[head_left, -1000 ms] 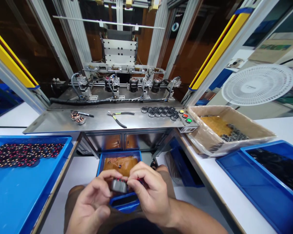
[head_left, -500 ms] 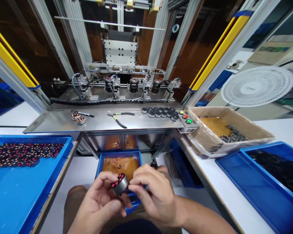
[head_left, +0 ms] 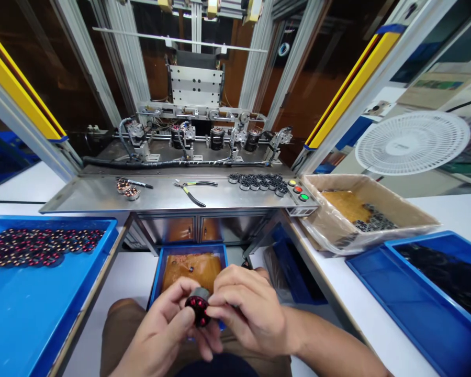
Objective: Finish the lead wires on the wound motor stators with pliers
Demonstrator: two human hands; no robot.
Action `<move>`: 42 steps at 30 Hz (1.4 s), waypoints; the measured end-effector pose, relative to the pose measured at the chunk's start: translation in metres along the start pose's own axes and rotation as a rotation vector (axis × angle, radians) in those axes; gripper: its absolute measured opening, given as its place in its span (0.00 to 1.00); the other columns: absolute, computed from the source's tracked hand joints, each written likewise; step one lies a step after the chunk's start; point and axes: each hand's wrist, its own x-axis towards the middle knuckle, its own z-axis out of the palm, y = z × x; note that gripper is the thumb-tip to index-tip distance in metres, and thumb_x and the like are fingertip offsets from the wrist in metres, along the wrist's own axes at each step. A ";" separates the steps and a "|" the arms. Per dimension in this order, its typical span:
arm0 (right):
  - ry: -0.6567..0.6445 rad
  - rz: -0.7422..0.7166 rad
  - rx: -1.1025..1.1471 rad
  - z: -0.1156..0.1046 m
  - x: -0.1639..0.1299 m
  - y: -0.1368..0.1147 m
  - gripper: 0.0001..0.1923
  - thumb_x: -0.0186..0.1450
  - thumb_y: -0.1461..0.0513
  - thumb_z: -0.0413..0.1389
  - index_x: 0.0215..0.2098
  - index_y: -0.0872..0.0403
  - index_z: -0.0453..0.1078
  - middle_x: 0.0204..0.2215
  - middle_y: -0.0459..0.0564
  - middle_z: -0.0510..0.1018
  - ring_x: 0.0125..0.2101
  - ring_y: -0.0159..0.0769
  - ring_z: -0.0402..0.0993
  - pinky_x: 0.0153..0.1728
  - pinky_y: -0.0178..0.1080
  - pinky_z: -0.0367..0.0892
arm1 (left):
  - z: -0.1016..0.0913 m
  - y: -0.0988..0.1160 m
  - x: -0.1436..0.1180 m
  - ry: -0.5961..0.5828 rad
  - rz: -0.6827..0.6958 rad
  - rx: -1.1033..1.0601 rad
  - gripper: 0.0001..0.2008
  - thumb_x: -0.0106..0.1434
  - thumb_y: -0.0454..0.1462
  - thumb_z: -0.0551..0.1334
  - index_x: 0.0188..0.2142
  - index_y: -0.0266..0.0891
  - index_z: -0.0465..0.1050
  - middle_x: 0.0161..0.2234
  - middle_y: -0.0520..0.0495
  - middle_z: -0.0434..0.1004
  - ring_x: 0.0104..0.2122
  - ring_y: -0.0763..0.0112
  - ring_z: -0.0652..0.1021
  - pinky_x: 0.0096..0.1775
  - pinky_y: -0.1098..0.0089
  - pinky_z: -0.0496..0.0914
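Observation:
Both hands hold one small wound stator (head_left: 198, 309), a round grey ring with red copper coils, above my lap. My left hand (head_left: 163, 332) cups it from the left with thumb and fingers. My right hand (head_left: 245, 314) pinches its right side. The coil face points toward me. Just beyond the hands sits a small blue bin (head_left: 159, 272) lined with brown paper.
A blue tray (head_left: 43, 303) at left carries several wound stators (head_left: 39, 246). The steel shelf (head_left: 102, 196) bears pliers (head_left: 190, 189), two stators (head_left: 127, 189), a group of dark rings (head_left: 259, 182) and push buttons (head_left: 298, 189). At right: a cardboard box (head_left: 377, 230), blue trays (head_left: 416, 298), a fan (head_left: 412, 142).
The stator has turned in my hands: first side-on, then tilted, its red coil face now points toward me. Both hands have shifted slightly lower and to the right.

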 end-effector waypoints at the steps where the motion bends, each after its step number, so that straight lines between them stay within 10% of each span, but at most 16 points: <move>1: 0.003 0.015 -0.026 -0.001 0.000 -0.001 0.06 0.70 0.63 0.54 0.37 0.57 0.72 0.27 0.50 0.77 0.28 0.30 0.74 0.32 0.31 0.72 | 0.001 -0.001 -0.001 0.051 0.052 -0.001 0.18 0.57 0.48 0.70 0.42 0.41 0.72 0.26 0.50 0.78 0.25 0.68 0.80 0.26 0.73 0.71; 6: 0.004 0.169 0.013 -0.004 0.005 -0.006 0.04 0.69 0.66 0.56 0.36 0.57 0.72 0.28 0.50 0.77 0.29 0.30 0.74 0.32 0.32 0.72 | 0.000 -0.001 -0.001 0.256 0.351 -0.063 0.19 0.44 0.37 0.78 0.30 0.43 0.70 0.40 0.53 0.79 0.40 0.67 0.81 0.40 0.73 0.75; 9: -0.016 0.146 0.126 -0.003 0.009 -0.004 0.04 0.69 0.65 0.56 0.36 0.57 0.72 0.28 0.51 0.78 0.29 0.30 0.74 0.31 0.32 0.72 | -0.007 0.003 0.004 0.185 0.390 -0.106 0.22 0.44 0.44 0.77 0.36 0.45 0.73 0.39 0.50 0.79 0.50 0.59 0.78 0.47 0.68 0.74; 15: -0.108 -0.014 0.120 -0.008 0.013 0.000 0.06 0.71 0.63 0.54 0.38 0.57 0.71 0.27 0.52 0.77 0.28 0.31 0.73 0.29 0.32 0.71 | -0.009 0.009 0.007 -0.292 -0.169 -0.057 0.24 0.66 0.54 0.57 0.38 0.34 0.76 0.26 0.39 0.82 0.24 0.65 0.82 0.27 0.73 0.72; 24: -0.019 0.197 0.062 -0.012 0.022 -0.005 0.06 0.67 0.68 0.56 0.32 0.58 0.73 0.25 0.50 0.78 0.27 0.30 0.74 0.29 0.32 0.72 | -0.004 0.006 0.001 0.247 0.350 -0.047 0.17 0.48 0.34 0.75 0.37 0.46 0.75 0.43 0.51 0.80 0.42 0.63 0.81 0.42 0.69 0.75; 28: -0.083 0.109 0.173 -0.010 0.027 -0.004 0.06 0.69 0.65 0.55 0.34 0.58 0.73 0.27 0.52 0.79 0.29 0.31 0.75 0.32 0.33 0.74 | -0.013 0.009 0.010 0.079 0.379 -0.128 0.18 0.53 0.48 0.72 0.40 0.45 0.76 0.37 0.48 0.80 0.50 0.56 0.78 0.51 0.63 0.72; 32: -0.157 0.013 0.189 -0.012 0.030 -0.001 0.08 0.71 0.63 0.54 0.35 0.58 0.72 0.26 0.52 0.78 0.29 0.31 0.75 0.31 0.32 0.74 | -0.017 0.012 0.017 -0.296 -0.159 -0.106 0.30 0.67 0.57 0.52 0.37 0.33 0.78 0.29 0.39 0.81 0.31 0.60 0.82 0.34 0.66 0.74; 34: -0.161 0.007 0.172 -0.014 0.031 0.000 0.09 0.71 0.63 0.54 0.35 0.58 0.72 0.26 0.51 0.78 0.28 0.31 0.74 0.31 0.32 0.73 | -0.016 0.012 0.015 -0.430 -0.199 -0.099 0.29 0.69 0.54 0.50 0.37 0.32 0.78 0.24 0.38 0.80 0.24 0.63 0.81 0.26 0.71 0.71; 42: -0.060 0.220 0.063 -0.013 0.026 -0.004 0.07 0.67 0.68 0.57 0.31 0.59 0.73 0.26 0.50 0.78 0.27 0.30 0.74 0.31 0.32 0.72 | -0.004 0.008 0.003 0.126 0.339 0.053 0.16 0.55 0.34 0.71 0.43 0.48 0.74 0.38 0.51 0.78 0.35 0.69 0.80 0.35 0.73 0.74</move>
